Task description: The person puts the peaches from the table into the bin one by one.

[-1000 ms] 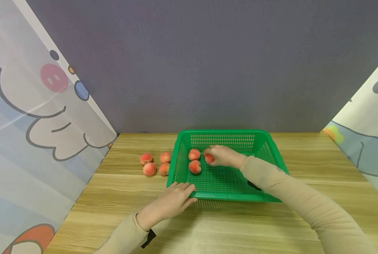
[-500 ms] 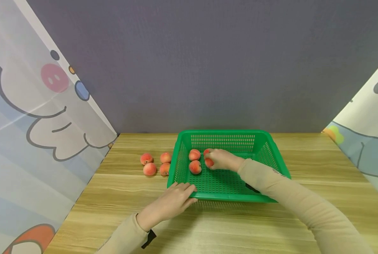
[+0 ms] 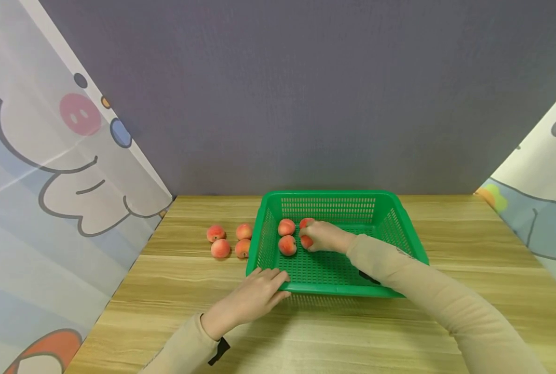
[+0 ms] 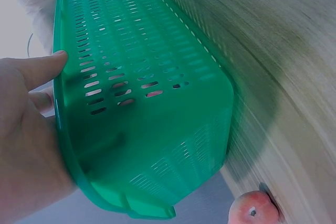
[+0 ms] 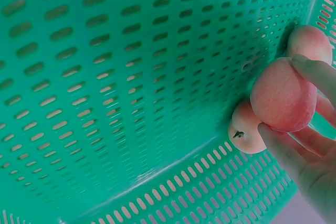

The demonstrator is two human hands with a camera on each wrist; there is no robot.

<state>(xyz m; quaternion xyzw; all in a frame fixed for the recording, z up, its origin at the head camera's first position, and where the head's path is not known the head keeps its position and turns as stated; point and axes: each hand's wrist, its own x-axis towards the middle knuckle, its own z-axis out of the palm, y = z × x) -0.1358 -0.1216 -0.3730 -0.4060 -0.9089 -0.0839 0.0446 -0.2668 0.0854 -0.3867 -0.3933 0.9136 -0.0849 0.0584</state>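
In the head view my left hand (image 3: 256, 296) grips the near-left rim of a green plastic basket (image 3: 334, 289). The left wrist view has its thumb (image 4: 50, 69) pressed on the outside of that rim, with the fingers mostly hidden behind it. Inside the basket, my right hand (image 3: 323, 237) holds a reddish peach (image 5: 283, 95) between thumb and fingers, low over the slotted floor. Another peach (image 3: 306, 222) lies just behind that hand. Two more, a far peach (image 3: 286, 227) and a near peach (image 3: 287, 245), sit by the basket's left wall.
Left of the basket, several peaches (image 3: 220, 248) rest on the wooden table (image 3: 175, 280), two of them close to its wall. A grey panel (image 3: 306, 104) stands behind the table. Printed cartoon curtains (image 3: 72, 171) hang at both sides.
My right hand has shifted slightly nearer and to the left with the peach, so the peach behind it shows more. The left hand and basket have stayed put.
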